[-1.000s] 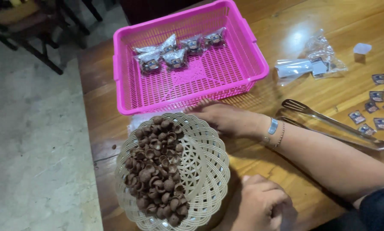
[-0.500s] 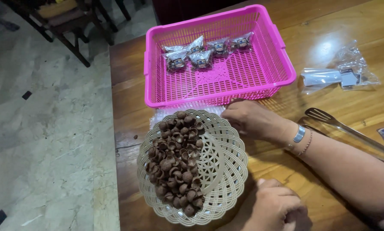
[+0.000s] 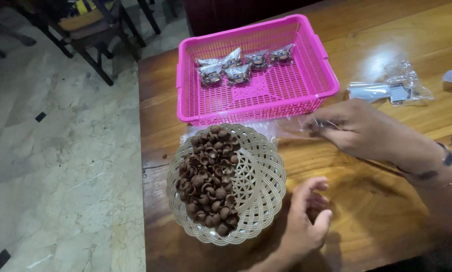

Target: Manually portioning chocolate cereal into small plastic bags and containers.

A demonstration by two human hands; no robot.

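The right hand [image 3: 372,133] pinched a clear plastic bag [image 3: 299,126] just beside the pink basket [image 3: 306,98], above the wooden table [image 3: 377,201]. The bag looked light, thin and slippery, best taken at its edge. The left hand [image 3: 306,219] rested loosely curled, holding nothing, near the woven bowl [image 3: 263,186] of brown chocolate cups [image 3: 208,181].

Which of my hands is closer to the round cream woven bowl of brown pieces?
Left. The left hand sits just beside the cream woven bowl, near its rim; the right hand is farther, up beyond it.

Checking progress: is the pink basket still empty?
No, several small wrapped packets lie at the far end of the pink basket.
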